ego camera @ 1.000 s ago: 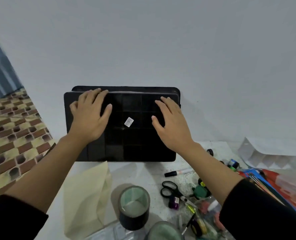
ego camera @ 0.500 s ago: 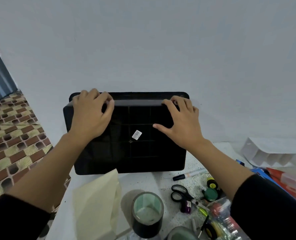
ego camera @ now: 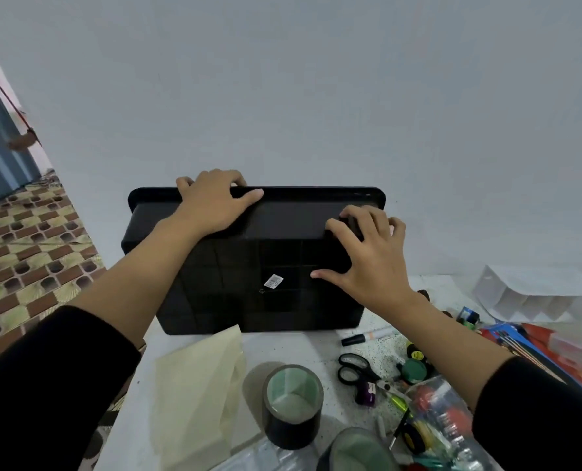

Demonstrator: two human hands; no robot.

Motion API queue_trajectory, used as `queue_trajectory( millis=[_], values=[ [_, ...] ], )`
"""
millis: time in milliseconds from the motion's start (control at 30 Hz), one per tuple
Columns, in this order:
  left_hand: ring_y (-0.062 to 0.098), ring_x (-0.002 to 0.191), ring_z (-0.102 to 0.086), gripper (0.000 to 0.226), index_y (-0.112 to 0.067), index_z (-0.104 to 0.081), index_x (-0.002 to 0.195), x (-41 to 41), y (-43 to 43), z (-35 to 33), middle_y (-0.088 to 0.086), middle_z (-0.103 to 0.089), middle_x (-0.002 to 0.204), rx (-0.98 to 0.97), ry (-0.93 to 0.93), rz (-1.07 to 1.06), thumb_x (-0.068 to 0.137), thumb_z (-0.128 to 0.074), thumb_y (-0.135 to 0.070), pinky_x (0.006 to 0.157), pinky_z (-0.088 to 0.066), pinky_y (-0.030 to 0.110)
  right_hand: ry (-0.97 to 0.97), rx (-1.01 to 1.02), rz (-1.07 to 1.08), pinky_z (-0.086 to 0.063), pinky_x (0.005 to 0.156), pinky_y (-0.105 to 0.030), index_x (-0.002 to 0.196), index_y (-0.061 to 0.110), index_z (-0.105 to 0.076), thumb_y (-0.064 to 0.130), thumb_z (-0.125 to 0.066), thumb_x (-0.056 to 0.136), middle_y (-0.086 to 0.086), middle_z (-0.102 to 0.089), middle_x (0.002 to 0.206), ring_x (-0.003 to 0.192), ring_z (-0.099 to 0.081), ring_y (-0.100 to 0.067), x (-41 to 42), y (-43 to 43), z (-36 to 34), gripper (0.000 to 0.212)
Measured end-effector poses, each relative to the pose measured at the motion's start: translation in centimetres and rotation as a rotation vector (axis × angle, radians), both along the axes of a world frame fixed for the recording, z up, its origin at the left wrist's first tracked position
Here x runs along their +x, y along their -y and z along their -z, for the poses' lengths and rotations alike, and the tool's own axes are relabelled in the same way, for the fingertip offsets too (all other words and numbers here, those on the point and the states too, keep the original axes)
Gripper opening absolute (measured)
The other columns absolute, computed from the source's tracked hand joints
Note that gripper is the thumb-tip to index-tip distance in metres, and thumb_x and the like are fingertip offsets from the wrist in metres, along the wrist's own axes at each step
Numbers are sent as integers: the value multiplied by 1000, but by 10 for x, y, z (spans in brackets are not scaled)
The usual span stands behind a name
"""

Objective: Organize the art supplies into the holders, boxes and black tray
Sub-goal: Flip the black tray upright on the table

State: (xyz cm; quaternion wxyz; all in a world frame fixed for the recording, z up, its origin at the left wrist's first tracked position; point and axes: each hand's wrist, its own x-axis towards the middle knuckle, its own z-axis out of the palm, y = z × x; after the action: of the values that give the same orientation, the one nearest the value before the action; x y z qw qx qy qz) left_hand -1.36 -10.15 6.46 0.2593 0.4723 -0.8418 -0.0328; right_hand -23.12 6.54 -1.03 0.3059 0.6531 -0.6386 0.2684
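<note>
- The tray [ego camera: 283, 219] stands tipped up at the back of the worktop [ego camera: 296, 348]. Its gridded underside, with a small barcode sticker [ego camera: 273, 281], faces the camera. Its upper rim is at or just beside the wall [ego camera: 317, 96]; I cannot tell whether they touch.
- Its long axis runs left to right, straight across in front of the person, so each hand takes its own half.
- The left hand [ego camera: 211, 205] holds the upper rim left of centre. Its fingers [ego camera: 184, 181] curl over the far edge, out of sight, and the thumb lies flat along the near side.
- The right hand [ego camera: 364, 263] rests lower, near the right corner. Its fingers [ego camera: 334, 226] are spread and bent, with the tips on the side wall and the thumb stretched out across the base. It is pressing, not wrapping.
- The relation that counts: the open side faces away from both hands, towards the wall. By my reading the tray has to be turned over about its long axis before anything can go in.
- The left hand has the firmer hold and would likely lead the turn, while the right only steadies. A slip at the right corner is the risk.
- The supplies lie nearer the person and mostly to the right: a marker [ego camera: 368, 337], scissors [ego camera: 354, 368] and a tape roll [ego camera: 293, 406]. The landing spot should stay clear of them.
</note>
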Motion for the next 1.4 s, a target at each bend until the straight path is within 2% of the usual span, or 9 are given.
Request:
queue_trajectory(
  millis=[267,533,600,733,800,967,1167,1300,1400],
  values=[
    [19,101,-48,44,-25,-69,101,19,-44,60,-5,-54,96,-341,-110,46,98,-44,-60,85,-18,37,-90,-37,-272,-43,79,-44,110,14,-71,26,-77,85,-9,-62,117,104,-55,-29,1,-19,34,29],
    [28,58,-56,63,-22,-60,88,38,-77,53,-1,-63,64,-343,39,136,83,-46,-84,62,-31,32,-122,351,-621,-49,74,-37,102,8,-70,20,-54,102,-6,-68,104,88,-61,-25,34,-59,47,20],
    [27,54,-52,62,-20,-61,86,39,-82,62,0,-64,64,-410,4,137,85,-47,-80,67,-31,33,-97,519,-629,-52,79,-39,110,12,-68,28,-51,104,-4,-68,106,93,-63,-24,40,-65,59,25],
    [22,60,-54,55,-20,-61,86,42,-94,86,-5,-65,69,-397,-35,142,87,-54,-75,74,-20,30,91,899,-496,-44,107,-39,139,27,-55,48,-46,103,-1,-51,145,129,-51,-20,49,-73,85,43],
    [19,63,-55,55,-20,-63,88,45,-100,96,-6,-65,70,-390,-27,151,88,-54,-74,75,-19,29,269,990,-462,-38,112,-35,136,29,-60,45,-49,103,2,-40,154,137,-43,-16,51,-76,91,38],
    [17,59,-52,56,-25,-62,78,45,-99,85,-7,-60,61,-227,-39,131,74,-59,-81,56,-26,28,360,953,-406,-43,102,-29,112,23,-73,29,-60,96,7,-51,137,122,-52,-12,60,-73,90,22],
    [18,63,-53,58,-26,-59,74,43,-88,72,-6,-56,59,-85,31,151,67,-64,-83,60,-38,33,126,904,-362,-42,69,-29,113,25,-67,49,-49,100,6,-57,108,94,-59,-16,85,-66,77,32],
    [19,60,-51,55,-27,-52,71,46,-89,76,-6,-53,57,-128,79,193,75,-58,-82,56,-35,32,120,840,-436,-48,69,-33,102,20,-65,48,-50,100,6,-57,100,91,-57,-16,93,-65,80,32],
    [17,58,-49,54,-26,-46,70,47,-90,78,-7,-49,57,-145,89,239,80,-55,-78,54,-27,31,214,743,-564,-52,76,-37,114,20,-60,44,-54,99,3,-61,106,96,-56,-17,104,-61,82,29]
  ],
)
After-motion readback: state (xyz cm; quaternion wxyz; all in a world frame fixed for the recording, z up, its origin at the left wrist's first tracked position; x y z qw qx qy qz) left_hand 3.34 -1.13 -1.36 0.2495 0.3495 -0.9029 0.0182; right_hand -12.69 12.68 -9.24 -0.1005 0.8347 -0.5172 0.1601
